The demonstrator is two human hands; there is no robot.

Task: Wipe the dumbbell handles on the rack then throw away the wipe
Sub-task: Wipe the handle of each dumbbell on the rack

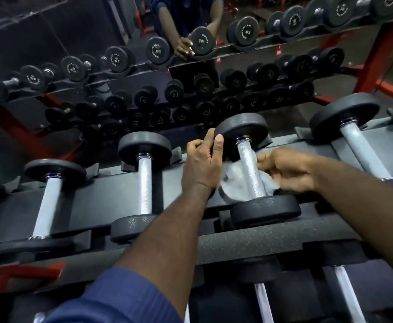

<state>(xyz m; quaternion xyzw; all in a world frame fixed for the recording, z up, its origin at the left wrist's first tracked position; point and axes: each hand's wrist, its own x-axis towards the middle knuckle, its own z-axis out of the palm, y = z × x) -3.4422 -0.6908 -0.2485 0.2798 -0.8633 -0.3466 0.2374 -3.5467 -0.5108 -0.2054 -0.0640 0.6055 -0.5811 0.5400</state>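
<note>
the white wipe [229,180] lay under the black steel-handled dumbbell [249,171] on the metal rack [111,190], between my left hand [201,165] and right hand [288,170].

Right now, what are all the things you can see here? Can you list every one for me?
wiped dumbbell: one, silver handle with black ends, third from the left on the top row.
other top-row dumbbells: three, same colours, lying side by side on the rack.
lower-row dumbbells: at least two, partly seen, silver handles, bottom of the view.
wipe: one, pale grey-white, against the wiped dumbbell's handle.
rack: one, dark grey with red frame parts, under the dumbbells.
mirror: one, behind the rack, showing more dumbbells reflected.
sleeve: one, blue, on the left arm.
left hand: grips the wiped dumbbell's far end.
right hand: holds the wipe, blurred.
</note>
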